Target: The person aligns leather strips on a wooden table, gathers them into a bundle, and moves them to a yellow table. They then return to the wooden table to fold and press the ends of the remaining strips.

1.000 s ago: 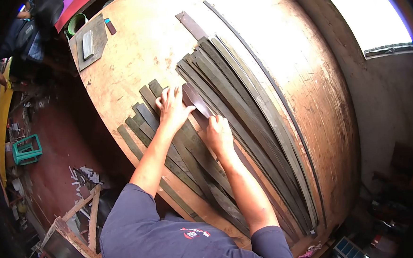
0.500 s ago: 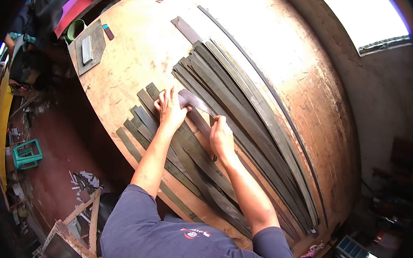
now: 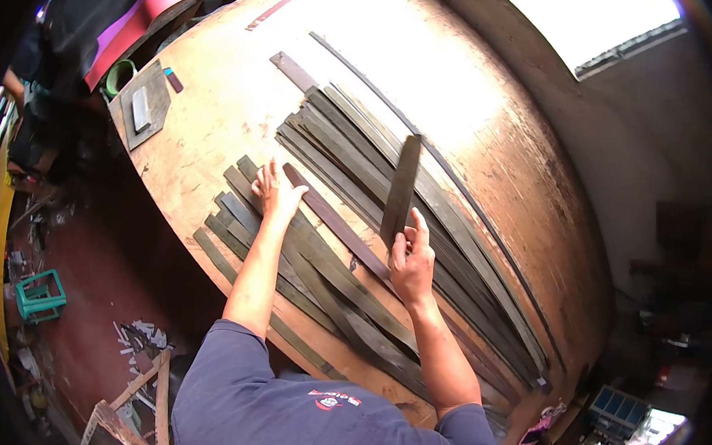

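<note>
A short dark flat piece (image 3: 403,189), its far end slightly tapered, stands up from my right hand (image 3: 412,263), pinched between thumb and fingers; its lower end is hidden in the grip. My left hand (image 3: 276,195) lies with fingers spread over the ends of the nearer dark strips (image 3: 321,257), holding nothing. Between the two hands a reddish-brown strip (image 3: 332,217) stretches flat, its rounded end just right of my left thumb. Beyond it a thick bundle of long dark strips (image 3: 445,228) runs along the wooden table (image 3: 209,91).
A thin black strip (image 3: 365,76) curves along the bundle's far side. At the table's left end lie a grey board (image 3: 153,100) with a pale block (image 3: 141,110) and a small blue-tipped piece (image 3: 173,79). A green stool (image 3: 40,294) stands on the floor.
My right hand has moved right and down, and the dark piece now points upward from it. My left hand has let go of the brown strip, which now lies flat.
</note>
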A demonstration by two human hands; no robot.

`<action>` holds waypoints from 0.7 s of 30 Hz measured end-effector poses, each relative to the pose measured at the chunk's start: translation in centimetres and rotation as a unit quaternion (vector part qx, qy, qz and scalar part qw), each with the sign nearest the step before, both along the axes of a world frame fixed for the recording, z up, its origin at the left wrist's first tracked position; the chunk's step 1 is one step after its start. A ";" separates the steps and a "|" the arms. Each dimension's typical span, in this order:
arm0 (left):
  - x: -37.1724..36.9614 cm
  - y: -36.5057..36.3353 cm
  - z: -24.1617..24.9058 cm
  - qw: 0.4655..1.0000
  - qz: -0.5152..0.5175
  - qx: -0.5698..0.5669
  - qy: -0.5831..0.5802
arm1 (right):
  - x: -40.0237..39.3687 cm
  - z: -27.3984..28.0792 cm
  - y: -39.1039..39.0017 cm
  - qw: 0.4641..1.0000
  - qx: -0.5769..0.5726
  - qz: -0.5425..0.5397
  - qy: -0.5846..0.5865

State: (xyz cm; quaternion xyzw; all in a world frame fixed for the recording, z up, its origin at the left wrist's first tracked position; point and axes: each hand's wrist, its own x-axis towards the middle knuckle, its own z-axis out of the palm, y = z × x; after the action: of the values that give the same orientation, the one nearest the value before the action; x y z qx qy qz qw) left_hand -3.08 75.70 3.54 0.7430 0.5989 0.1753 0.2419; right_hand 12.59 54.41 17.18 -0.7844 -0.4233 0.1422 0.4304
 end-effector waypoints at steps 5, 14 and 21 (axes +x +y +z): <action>1.4 -3.0 2.4 0.974 0.017 0.226 -0.026 | 0.1 -2.0 -4.1 0.973 0.085 -0.060 0.206; 7.6 -14.3 17.7 0.798 -0.358 -0.187 -0.447 | -1.5 0.0 -6.2 0.958 0.128 -0.024 0.256; 7.5 -17.0 17.5 0.822 -0.355 -0.076 -0.438 | -0.8 -0.8 -9.4 0.952 0.138 -0.106 0.253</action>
State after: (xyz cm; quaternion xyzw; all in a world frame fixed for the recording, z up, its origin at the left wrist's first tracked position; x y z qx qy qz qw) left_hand 4.40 58.74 21.06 0.7283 0.1361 0.3387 0.5800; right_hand 11.78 45.05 16.37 -0.6961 -0.2308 0.2301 0.6397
